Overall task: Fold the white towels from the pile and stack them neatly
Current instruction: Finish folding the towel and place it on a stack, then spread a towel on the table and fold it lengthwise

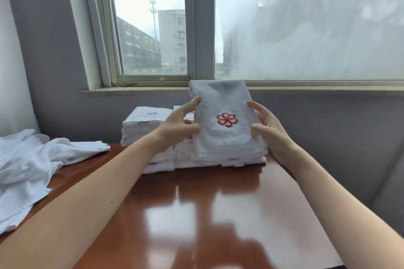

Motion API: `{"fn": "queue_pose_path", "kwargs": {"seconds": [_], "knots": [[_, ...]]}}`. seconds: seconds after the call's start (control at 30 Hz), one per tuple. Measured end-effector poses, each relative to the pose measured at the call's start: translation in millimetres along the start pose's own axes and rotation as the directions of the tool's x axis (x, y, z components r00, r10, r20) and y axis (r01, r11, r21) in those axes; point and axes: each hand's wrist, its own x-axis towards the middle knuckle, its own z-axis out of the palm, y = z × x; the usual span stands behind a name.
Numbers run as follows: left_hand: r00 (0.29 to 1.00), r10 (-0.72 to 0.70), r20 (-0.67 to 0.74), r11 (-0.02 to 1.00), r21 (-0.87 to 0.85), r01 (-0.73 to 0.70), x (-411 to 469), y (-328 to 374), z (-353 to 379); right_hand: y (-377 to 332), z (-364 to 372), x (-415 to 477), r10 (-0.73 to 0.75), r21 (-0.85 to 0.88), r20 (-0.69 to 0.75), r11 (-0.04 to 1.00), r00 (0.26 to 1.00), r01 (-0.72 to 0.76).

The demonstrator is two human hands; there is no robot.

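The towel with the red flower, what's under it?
A stack of folded white towels sits under the flower towel, on the brown table. The towel, left hand and right hand hide the stack's top, so touching cannot be told.

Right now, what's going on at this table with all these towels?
A person holds a folded white towel with a red emblem. The left hand and right hand grip its sides and tilt it up over the right stack of folded towels. A second stack stands just left of it. A loose pile of unfolded towels lies at the left edge of the table.
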Motion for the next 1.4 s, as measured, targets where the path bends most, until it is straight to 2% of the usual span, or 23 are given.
{"fn": "queue_pose_path", "kwargs": {"seconds": [0.37,0.67,0.77,0.83,0.93,1.07,1.17,1.27,1.4], "knots": [[0.996,-0.049,0.071,0.998,0.053,0.045,178.6,-1.7,51.6,26.9,-91.6,132.7,0.063,-0.015,-0.172,0.998,0.983,-0.067],[0.990,-0.133,0.047,0.987,0.092,0.129,240.4,-51.1,53.0,79.4,-102.5,188.9,0.120,-0.072,-0.178,0.988,0.977,-0.134],[0.980,-0.197,0.031,0.973,0.130,0.192,247.0,-65.2,51.4,93.7,-97.3,200.3,0.150,-0.083,-0.190,0.982,0.970,-0.168],[0.974,-0.225,-0.010,0.939,0.265,0.219,248.1,-75.9,54.0,102.0,-92.4,200.8,0.208,-0.134,-0.167,0.964,0.964,-0.231],[0.955,-0.292,-0.046,0.804,0.530,0.271,245.3,-84.3,56.4,107.3,-86.7,198.8,0.318,-0.244,-0.088,0.912,0.944,-0.330],[0.946,-0.321,-0.042,0.649,0.717,0.252,237.6,-79.5,58.4,99.6,-84.2,194.3,0.338,-0.320,-0.125,0.876,0.933,-0.360],[0.956,-0.292,-0.015,0.691,0.687,0.222,227.9,-68.6,58.8,89.9,-82.5,184.1,0.298,-0.410,-0.192,0.841,0.935,-0.352],[0.965,-0.262,-0.008,0.743,0.637,0.207,206.0,-55.2,59.9,72.3,-77.7,169.4,0.295,-0.463,-0.172,0.818,0.940,-0.341],[0.981,-0.194,0.002,0.760,0.633,0.149,162.3,-42.5,54.7,45.6,-60.6,145.4,0.233,-0.724,-0.068,0.657,0.970,-0.209]]}}
